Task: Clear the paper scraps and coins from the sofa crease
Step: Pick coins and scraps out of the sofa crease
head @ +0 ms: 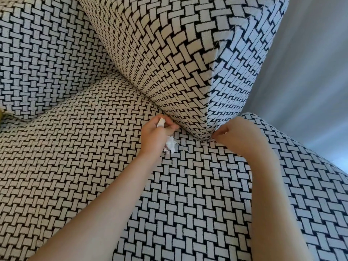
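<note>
White paper scraps (171, 146): bunched in our curled left hand (156, 134), freeing the other.
Right hand (237, 137): fingertips at sofa crease (188, 131), seat's rear edge; grip perhaps empty, we cannot tell.

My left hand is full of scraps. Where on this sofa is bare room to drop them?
Bare seat cushion lies left of the left hand, below the back cushion, and between both forearms. It is crowded at the cushion corner, where the right hand reaches and the paper scraps hang.
</note>
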Available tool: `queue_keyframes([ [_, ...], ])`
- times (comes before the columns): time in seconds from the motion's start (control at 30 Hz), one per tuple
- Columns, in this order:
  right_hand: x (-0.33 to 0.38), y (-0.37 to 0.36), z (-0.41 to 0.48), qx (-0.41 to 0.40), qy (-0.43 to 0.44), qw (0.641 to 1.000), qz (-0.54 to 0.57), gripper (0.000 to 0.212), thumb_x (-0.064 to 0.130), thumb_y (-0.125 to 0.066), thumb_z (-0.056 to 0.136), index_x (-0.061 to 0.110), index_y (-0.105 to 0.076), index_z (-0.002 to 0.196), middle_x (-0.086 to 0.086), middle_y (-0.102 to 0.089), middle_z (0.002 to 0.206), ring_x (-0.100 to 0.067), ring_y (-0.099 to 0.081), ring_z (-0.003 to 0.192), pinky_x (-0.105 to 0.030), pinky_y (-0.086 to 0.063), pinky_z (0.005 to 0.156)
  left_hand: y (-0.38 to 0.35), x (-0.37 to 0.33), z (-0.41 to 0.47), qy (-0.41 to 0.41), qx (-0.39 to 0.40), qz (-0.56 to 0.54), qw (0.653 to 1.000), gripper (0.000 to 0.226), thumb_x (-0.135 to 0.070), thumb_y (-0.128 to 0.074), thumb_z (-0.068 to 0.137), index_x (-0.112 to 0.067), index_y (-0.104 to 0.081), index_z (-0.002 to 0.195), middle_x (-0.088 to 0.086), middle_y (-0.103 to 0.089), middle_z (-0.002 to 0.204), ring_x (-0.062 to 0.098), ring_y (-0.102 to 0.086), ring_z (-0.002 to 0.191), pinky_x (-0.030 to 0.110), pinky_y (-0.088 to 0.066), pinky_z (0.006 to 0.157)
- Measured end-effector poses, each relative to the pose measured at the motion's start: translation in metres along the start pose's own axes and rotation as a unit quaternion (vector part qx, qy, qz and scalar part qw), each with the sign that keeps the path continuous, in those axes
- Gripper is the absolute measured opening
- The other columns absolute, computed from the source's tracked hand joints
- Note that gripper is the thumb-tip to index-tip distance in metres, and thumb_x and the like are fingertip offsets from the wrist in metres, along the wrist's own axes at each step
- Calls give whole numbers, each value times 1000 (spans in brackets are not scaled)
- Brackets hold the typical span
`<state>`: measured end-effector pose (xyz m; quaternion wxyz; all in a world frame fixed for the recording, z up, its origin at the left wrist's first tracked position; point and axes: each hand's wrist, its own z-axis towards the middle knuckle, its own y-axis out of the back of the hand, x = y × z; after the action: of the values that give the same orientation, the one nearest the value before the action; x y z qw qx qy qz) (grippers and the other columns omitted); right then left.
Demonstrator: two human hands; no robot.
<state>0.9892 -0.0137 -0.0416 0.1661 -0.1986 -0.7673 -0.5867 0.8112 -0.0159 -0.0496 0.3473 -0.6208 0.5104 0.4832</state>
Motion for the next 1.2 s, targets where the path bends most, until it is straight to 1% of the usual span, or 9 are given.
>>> queue_keyframes([
  [0.13, -3, 4, 0, -40, -27, 999, -17, 26, 18, -52, 87, 29, -71, 102, 1, -58, 77, -20, -55, 70, -22, -38, 54, -1, 1, 3, -79, 12, 230, 970, 15, -2, -62, 83, -16, -62, 79, -6, -61, 77, 5, -55, 68, 6, -42, 51],
  [0.27, -3, 0, 0, 12, -38, 996, -80, 29, 26, -53, 86, 18, -65, 111, -4, -64, 100, -23, -56, 82, -25, -39, 63, -8, 5, 1, -145, 44, 362, 920, 9, -17, -70, 78, -14, -66, 85, -1, -65, 82, 15, -58, 78, 23, -44, 67],
  [0.53, 12, 3, -11, 144, 29, 989, -22, 21, 28, -61, 83, 21, -74, 97, -7, -67, 79, -19, -58, 75, -29, -49, 71, -20, 12, -10, -187, 5, 477, 859, 32, -50, -71, 71, -21, -64, 82, -6, -61, 69, 15, -57, 68, 23, -37, 51],
  [0.7, 13, -2, -8, 107, 31, 994, -16, 17, 23, -60, 83, 19, -75, 89, -3, -58, 66, -18, -52, 67, -25, -45, 63, -34, 13, -14, -184, -32, 496, 848, 18, -35, -68, 80, -20, -57, 82, -5, -57, 75, 17, -52, 73, 23, -26, 46],
  [0.8, 15, -5, -7, 67, 29, 997, -23, 18, 22, -58, 83, 21, -75, 88, -3, -67, 77, -18, -56, 71, -22, -42, 56, -30, 11, -12, -149, -1, 438, 886, 13, -24, -67, 82, -17, -57, 89, -5, -57, 80, 16, -56, 73, 24, -36, 49],
  [0.87, 16, -9, -5, 49, 25, 998, -41, 19, 20, -58, 82, 19, -75, 89, -4, -70, 82, -18, -57, 71, -21, -42, 56, -21, 3, -7, -61, 6, 290, 955, 23, -16, -66, 83, -11, -56, 103, 2, -62, 94, 9, -56, 67, 17, -45, 47],
  [0.93, 18, -15, -3, 31, 19, 998, -59, 20, 18, -57, 82, 15, -73, 92, -5, -71, 87, -20, -59, 73, -22, -44, 58, -9, -6, -5, 56, -9, 128, 990, 35, -13, -67, 83, -8, -52, 114, 8, -61, 105, 13, -60, 76, 21, -52, 64],
  [1.03, 16, -23, 2, 4, -16, 998, -56, 18, 21, -61, 79, 16, -72, 92, -3, -68, 83, -22, -62, 77, -24, -46, 59, 8, -10, -3, 142, -16, 25, 989, 32, -13, -68, 81, -15, -51, 109, 3, -60, 90, 18, -56, 84, 31, -47, 73],
  [1.2, 11, -29, 2, -46, -84, 995, 4, 23, 34, -70, 77, 17, -72, 90, -2, -63, 81, -21, -55, 75, -20, -36, 51, 20, -7, -12, 72, 20, 104, 992, 24, -13, -70, 79, -21, -47, 78, -4, -53, 75, 9, -51, 69, 25, -43, 66],
])
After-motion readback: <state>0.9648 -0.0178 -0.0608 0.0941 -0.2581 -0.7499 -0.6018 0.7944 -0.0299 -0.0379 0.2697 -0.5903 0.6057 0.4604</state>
